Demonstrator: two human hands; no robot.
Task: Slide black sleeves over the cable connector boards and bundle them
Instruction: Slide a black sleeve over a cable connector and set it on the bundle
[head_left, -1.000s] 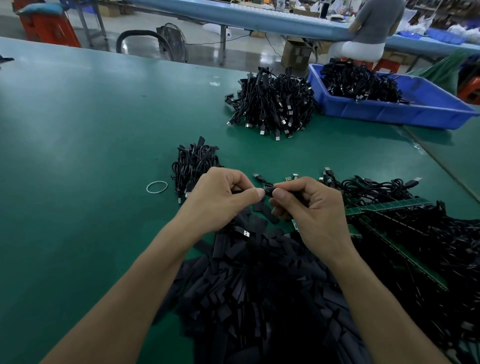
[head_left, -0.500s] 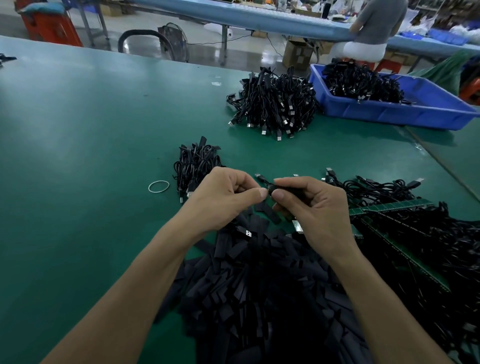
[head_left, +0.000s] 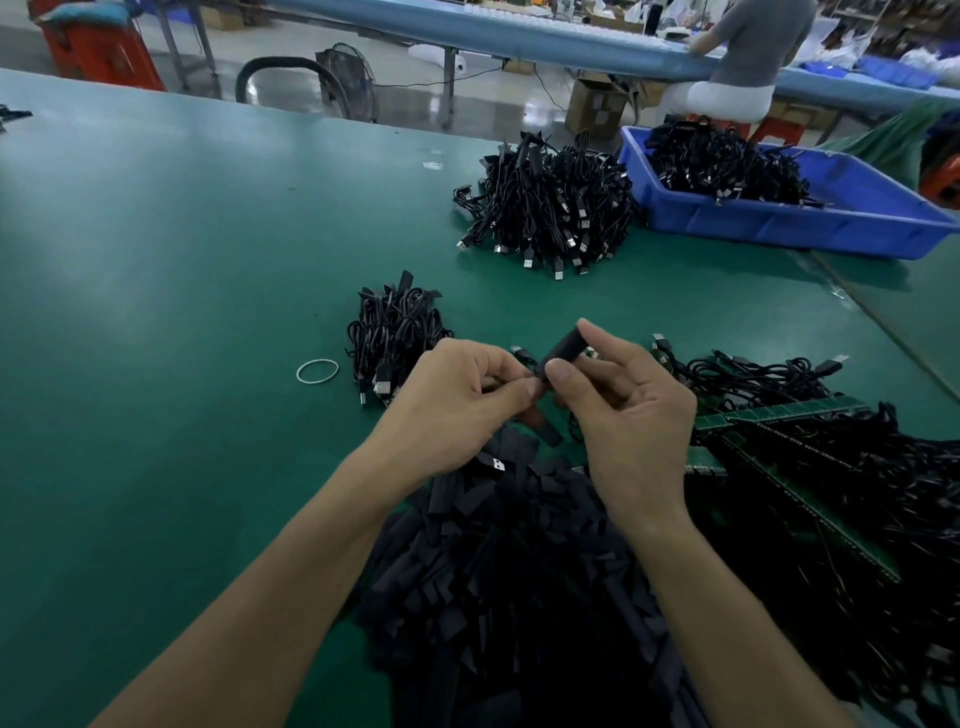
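Landmark is the heap of loose flat black sleeves on the green table mat, right in front of the person.

Far left of the heap: thin white rubber band ring, lying alone and unused. Beside it, a small unbanded bunch of black cables, some ends already sleeved.

Over the heap's far edge: left hand curled, fingertips pinching at the lower mouth of a short black tube sleeve. The fingertips hide whether a cable end is in there. Right hand pinches the same sleeve between thumb and forefinger, other fingers loosely bent.

Right of the heap: long green connector board strips in a big tangle of unsleeved black cables. Beyond the heap: a large mound of bundled black cables, then a blue plastic tray holding more.

Progress, my read: lots finished, but the tangle and heap are both large, so plenty is left. The current piece is mid-sleeving and the bunch is not yet banded.

Versus half a second ago: the sleeve lay low and level between the hands; now it tilts up and away, and the right palm has turned more into view.
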